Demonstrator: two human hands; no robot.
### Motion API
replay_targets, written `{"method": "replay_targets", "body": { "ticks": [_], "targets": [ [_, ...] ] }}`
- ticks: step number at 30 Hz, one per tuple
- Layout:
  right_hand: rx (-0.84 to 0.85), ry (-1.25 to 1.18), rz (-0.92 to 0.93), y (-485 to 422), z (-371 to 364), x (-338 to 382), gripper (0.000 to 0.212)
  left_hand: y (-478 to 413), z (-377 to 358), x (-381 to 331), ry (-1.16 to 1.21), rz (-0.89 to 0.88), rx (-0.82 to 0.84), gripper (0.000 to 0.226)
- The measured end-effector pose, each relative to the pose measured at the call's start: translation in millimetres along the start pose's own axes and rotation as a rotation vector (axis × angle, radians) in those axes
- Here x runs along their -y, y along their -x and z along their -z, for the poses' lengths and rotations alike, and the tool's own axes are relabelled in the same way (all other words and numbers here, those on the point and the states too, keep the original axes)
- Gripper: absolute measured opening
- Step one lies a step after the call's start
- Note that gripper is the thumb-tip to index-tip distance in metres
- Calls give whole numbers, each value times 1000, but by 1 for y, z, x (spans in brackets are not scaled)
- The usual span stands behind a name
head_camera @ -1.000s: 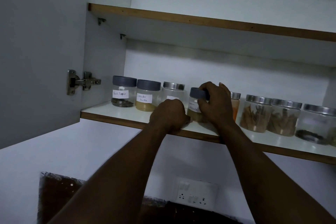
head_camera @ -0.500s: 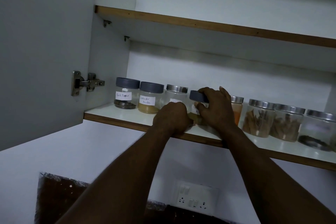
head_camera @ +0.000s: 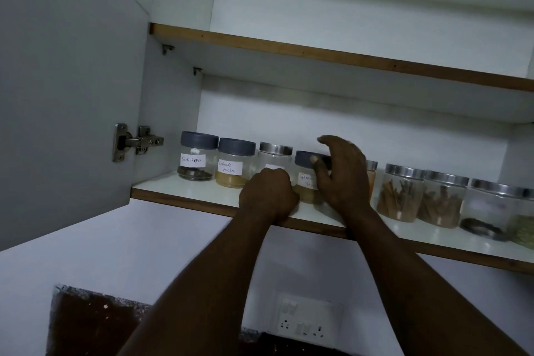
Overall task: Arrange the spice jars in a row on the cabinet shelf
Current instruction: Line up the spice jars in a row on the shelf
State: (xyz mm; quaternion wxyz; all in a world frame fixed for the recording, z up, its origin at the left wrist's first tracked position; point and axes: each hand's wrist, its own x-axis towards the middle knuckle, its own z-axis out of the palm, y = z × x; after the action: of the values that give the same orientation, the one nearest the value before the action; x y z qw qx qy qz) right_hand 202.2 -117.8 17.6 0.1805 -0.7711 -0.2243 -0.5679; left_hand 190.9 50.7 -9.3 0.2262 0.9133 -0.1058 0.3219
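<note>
Several spice jars stand in a row on the white cabinet shelf (head_camera: pixel 185 192). From the left come the grey-lidded black pepper jar (head_camera: pixel 197 156), the coriander powder jar (head_camera: pixel 234 163) and a steel-lidded clear jar (head_camera: pixel 274 154). The grey-lidded garam masala jar (head_camera: pixel 305 179) stands slightly forward of them. My right hand (head_camera: pixel 345 179) hovers over its right side with fingers spread, only the thumb at the lid. My left hand (head_camera: pixel 268 195) is a closed fist resting on the shelf's front edge, just left of that jar's base. An orange powder jar (head_camera: pixel 372 179) peeks out behind my right hand.
Right of my hands stand two steel-lidded jars of bark sticks (head_camera: pixel 400 195) (head_camera: pixel 442 201), a jar with dark contents (head_camera: pixel 491 211) and a greenish one (head_camera: pixel 524 227). The upper shelf (head_camera: pixel 318 52) hangs close above. The open door (head_camera: pixel 57 95) with its hinge (head_camera: pixel 135 141) is left; a wall socket (head_camera: pixel 306 318) sits below.
My right hand has loosened from the garam masala jar's lid, its fingers now lifted and spread. The left fist stays at the shelf edge. The camera has tilted slightly upward.
</note>
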Motion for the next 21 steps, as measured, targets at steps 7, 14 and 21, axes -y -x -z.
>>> {"method": "replay_targets", "body": {
  "ticks": [7, 14, 21],
  "targets": [
    [121, 467, -74, 16, 53, -48, 51, 0, 5, 0, 8, -115, 55, 23],
    [139, 276, -126, 23, 67, -59, 60, 0, 10, -8, 47, -225, 221, 20],
    [146, 189, -231, 16, 48, -50, 62, 1, -5, -48, -6, -297, 303, 27]
  ]
}}
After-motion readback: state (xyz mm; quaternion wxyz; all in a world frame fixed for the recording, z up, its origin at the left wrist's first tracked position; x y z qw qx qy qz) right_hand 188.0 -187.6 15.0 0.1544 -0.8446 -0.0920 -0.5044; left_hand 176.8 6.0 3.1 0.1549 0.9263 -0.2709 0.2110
